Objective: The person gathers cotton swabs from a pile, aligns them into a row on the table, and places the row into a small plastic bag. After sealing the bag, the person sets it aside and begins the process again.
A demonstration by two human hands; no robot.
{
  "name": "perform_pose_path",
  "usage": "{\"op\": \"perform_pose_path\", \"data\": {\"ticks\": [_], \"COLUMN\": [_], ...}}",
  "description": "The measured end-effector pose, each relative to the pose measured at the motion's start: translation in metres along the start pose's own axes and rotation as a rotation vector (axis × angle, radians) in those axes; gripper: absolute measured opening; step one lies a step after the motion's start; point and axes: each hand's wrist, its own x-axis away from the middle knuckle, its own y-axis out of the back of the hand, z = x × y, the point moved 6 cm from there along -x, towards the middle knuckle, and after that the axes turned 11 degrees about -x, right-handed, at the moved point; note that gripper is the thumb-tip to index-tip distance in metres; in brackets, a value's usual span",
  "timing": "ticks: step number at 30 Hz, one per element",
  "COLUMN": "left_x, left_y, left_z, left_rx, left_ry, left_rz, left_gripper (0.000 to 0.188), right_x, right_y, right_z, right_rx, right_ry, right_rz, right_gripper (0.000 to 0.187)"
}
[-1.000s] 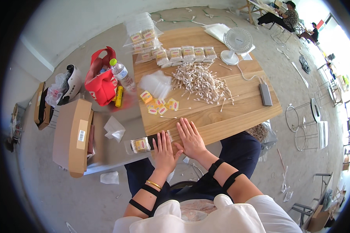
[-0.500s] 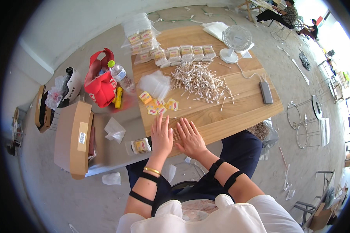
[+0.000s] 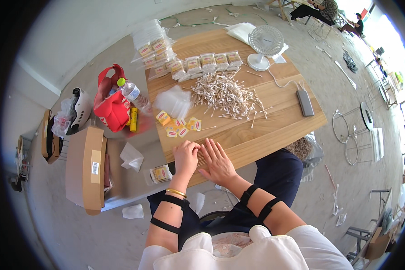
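Observation:
My left hand [image 3: 186, 155] rests at the table's near edge, its fingers curled in together; what they hold, if anything, is hidden. Beside it my right hand [image 3: 218, 163] lies flat, palm down and fingers stretched out, on the wood. Thin sticks seem to lie between the two hands, mostly covered. Beyond them spreads a loose heap of cotton swabs [image 3: 227, 95]. Small yellow-and-white cards [image 3: 177, 128] and clear plastic bags [image 3: 173, 101] lie to its left. A filled pack of swabs [image 3: 160, 174] sits left of my left wrist.
Packs of swabs [image 3: 207, 61] line the table's far side, beside stacked bagged packs [image 3: 154, 47]. A white fan [image 3: 265, 42] is cabled to a grey power bank [image 3: 305, 103]. At left are a cardboard box [image 3: 82, 168], a red bag [image 3: 114, 112] and a bottle [image 3: 132, 92].
My left hand has gone from flat with fingers stretched out to curled fingers. My right hand stays flat. The whole view has shifted slightly.

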Motion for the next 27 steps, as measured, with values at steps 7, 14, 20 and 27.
{"op": "perform_pose_path", "data": {"ticks": [7, 14, 20, 27], "left_x": [0.031, 0.074, 0.079, 0.107], "left_y": [0.011, -0.021, -0.015, -0.001], "left_z": [0.016, -0.004, -0.001, -0.001], "left_rx": [0.152, -0.233, -0.310, -0.143], "left_ry": [0.085, -0.023, 0.020, 0.010], "left_rz": [-0.106, 0.102, 0.011, 0.042], "left_gripper": [0.018, 0.084, 0.088, 0.076], "right_x": [0.001, 0.001, 0.002, 0.000], "right_y": [-0.001, -0.006, -0.005, -0.002], "right_z": [-0.004, -0.003, -0.002, 0.000], "right_rx": [-0.001, 0.000, 0.003, 0.057], "right_ry": [-0.027, -0.003, -0.004, -0.012], "right_rz": [0.030, 0.011, 0.022, 0.052], "right_gripper": [0.089, 0.086, 0.088, 0.088]}}
